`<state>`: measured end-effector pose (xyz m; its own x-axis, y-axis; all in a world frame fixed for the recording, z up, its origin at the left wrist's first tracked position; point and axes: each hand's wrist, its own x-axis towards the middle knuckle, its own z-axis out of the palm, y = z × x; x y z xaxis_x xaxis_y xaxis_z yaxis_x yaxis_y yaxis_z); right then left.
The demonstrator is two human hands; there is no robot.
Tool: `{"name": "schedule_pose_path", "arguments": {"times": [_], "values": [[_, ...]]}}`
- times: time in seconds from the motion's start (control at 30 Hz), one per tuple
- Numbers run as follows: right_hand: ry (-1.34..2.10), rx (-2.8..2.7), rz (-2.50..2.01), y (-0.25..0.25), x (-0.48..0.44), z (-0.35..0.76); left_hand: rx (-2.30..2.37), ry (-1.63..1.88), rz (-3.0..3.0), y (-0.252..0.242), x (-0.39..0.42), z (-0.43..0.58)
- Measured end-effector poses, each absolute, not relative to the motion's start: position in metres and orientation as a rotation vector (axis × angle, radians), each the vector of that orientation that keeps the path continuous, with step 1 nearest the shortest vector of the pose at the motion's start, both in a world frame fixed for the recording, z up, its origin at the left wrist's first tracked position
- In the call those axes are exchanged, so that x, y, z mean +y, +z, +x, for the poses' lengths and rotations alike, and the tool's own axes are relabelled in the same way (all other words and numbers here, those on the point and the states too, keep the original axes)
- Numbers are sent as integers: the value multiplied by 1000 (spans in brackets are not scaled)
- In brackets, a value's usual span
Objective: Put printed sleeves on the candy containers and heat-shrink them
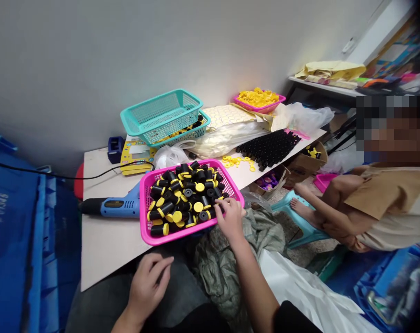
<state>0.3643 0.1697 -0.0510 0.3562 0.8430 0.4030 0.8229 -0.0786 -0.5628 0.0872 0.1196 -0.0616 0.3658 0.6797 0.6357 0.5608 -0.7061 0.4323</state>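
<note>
A pink plastic basket (192, 234) at the table's front edge is heaped with short black cylinders with yellow caps (198, 206). My right hand (229, 217) reaches over the basket's right rim. Its thumb and fingertips close around a black cylinder (221, 208), partly hidden by the fingers. My left hand (150, 281) hovers above my lap, just in front of the table. Its fingers are loosely bent and a little apart, and nothing shows in them.
A blue power tool (119, 207) lies left of the basket. Behind are stacked teal baskets (161, 115), yellow loops (234, 161), rows of black pieces (270, 148) and a pink basket of yellow parts (260, 98). Another person (369, 203) sits at the right, one foot on a teal stool (296, 217).
</note>
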Motion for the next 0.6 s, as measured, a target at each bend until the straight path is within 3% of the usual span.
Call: {"name": "schedule_pose_path", "arguments": {"times": [0.1, 0.2, 0.47, 0.6], "values": [[68, -1458, -1882, -45, 195, 372, 1258, 1324, 2584, -34, 157, 86], [154, -1557, -1852, -39, 222, 374, 1393, 1103, 2582, -24, 201, 93], [333, -1710, -1786, -30, 242, 369, 1570, 670, 2503, -44, 227, 112], [333, -1303, -1933, -29, 243, 407, 1632, 889, 2377, -43, 215, 107]]}}
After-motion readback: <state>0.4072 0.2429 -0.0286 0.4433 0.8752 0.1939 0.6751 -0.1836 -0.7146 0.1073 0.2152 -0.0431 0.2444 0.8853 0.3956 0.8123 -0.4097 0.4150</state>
